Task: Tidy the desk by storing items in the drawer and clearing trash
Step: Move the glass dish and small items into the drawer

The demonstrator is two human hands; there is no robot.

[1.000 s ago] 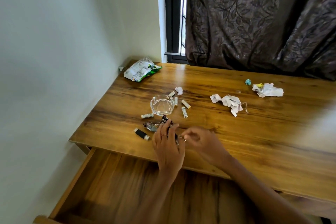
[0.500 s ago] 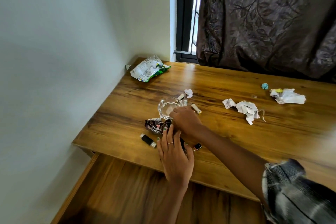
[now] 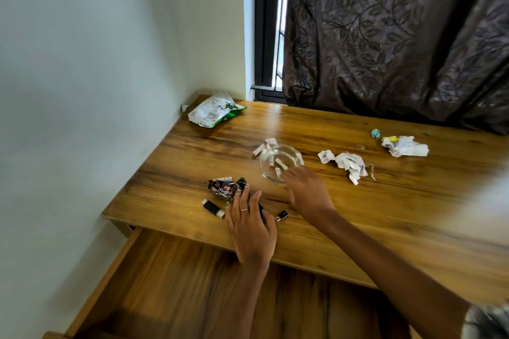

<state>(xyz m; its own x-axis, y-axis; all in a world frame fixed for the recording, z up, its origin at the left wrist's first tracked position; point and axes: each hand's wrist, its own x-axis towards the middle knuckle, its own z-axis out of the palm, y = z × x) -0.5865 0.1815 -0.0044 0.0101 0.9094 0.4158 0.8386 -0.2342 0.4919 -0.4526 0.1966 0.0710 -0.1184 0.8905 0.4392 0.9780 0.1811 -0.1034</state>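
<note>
The glass ashtray (image 3: 280, 163) sits in the middle of the wooden desk (image 3: 385, 215), with cigarette butts (image 3: 281, 164) inside, and the right hand (image 3: 308, 192) is spread loose at its near rim, nothing held. It is likely heavy, hard and slippery (and breakable), so it is best gripped by its thick rim. The left hand (image 3: 252, 224) is laid flat over a small dark thing beside the USB stick (image 3: 213, 208), whether gripped cannot be told.

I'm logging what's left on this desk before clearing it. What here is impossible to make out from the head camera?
- The dark item under the left hand: the palm and fingers cover most of it.
- The small sticks in the glass ashtray: motion blur; their count is unclear.
- The open drawer: cut off by the bottom edge and crossed by both forearms.
- The print on the white snack bag: too small.
</note>
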